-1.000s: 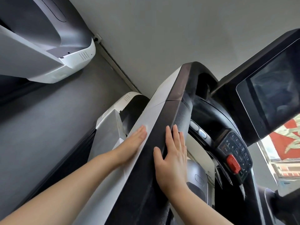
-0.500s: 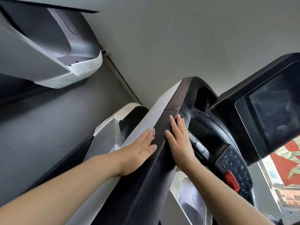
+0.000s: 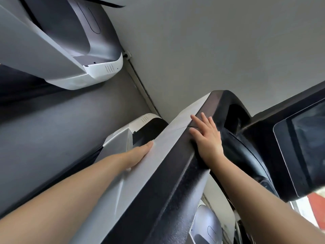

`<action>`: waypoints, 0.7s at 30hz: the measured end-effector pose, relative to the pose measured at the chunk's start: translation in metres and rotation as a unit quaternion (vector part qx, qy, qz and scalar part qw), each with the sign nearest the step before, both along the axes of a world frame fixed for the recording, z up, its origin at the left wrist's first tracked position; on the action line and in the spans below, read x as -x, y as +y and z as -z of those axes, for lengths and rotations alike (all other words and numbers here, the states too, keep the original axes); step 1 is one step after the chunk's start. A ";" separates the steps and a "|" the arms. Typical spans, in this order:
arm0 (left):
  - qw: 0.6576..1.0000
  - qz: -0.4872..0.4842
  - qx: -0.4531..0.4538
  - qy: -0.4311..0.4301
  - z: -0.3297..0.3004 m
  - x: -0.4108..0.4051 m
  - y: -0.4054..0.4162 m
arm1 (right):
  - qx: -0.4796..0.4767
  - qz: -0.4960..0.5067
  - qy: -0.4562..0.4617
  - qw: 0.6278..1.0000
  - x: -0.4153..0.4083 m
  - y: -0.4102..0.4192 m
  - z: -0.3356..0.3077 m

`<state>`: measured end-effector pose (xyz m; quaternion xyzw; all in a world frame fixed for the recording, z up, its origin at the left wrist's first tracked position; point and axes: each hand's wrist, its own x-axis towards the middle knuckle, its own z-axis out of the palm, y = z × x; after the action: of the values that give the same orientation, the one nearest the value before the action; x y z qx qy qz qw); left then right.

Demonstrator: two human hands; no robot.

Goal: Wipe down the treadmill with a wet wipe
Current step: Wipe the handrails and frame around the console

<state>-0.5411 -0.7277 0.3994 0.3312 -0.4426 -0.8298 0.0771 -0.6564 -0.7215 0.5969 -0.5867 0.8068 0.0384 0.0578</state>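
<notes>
Treadmill rail [image 3: 158, 182] runs diagonally through mid-frame, your left hand [image 3: 135, 155] lying flat with straight fingers on its grey side, your right hand [image 3: 207, 138] spread flat on its black top, gripping nothing visible.

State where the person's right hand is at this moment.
In the head view, the right hand lies flat on the black handrail, right of centre, just left of the console screen.

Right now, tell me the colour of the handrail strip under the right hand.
Black, textured handrail strip; head view shows it best.
</notes>
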 end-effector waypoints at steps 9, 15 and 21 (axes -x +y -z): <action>0.997 -0.039 -0.047 -0.045 -0.004 0.010 -0.004 | 0.011 -0.004 -0.011 1.000 0.002 0.000 0.001; 0.991 -0.085 0.017 0.102 -0.064 0.004 -0.003 | 0.011 -0.005 -0.012 1.000 0.004 0.000 0.000; 0.956 -0.042 0.224 0.183 -0.092 -0.007 0.015 | 0.011 0.002 -0.023 1.000 0.002 0.000 0.001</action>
<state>-0.5344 -0.7124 0.4915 0.1663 -0.5809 -0.7520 0.2635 -0.6584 -0.7211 0.5955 -0.5866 0.8068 0.0159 0.0694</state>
